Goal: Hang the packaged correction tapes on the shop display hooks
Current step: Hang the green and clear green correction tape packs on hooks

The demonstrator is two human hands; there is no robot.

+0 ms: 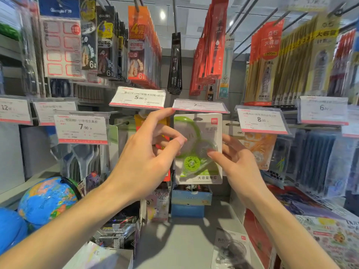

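We see the correction tape pack hanging centre, under a price tag, between our left hand and right hand. Globes sit near left; another pack lies near, lower right.

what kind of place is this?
Most likely a stationery shop aisle: price tags clipped along the display hooks, rows of hanging pen packs, a globe on the shelf, and a packaged correction tape at its hook.
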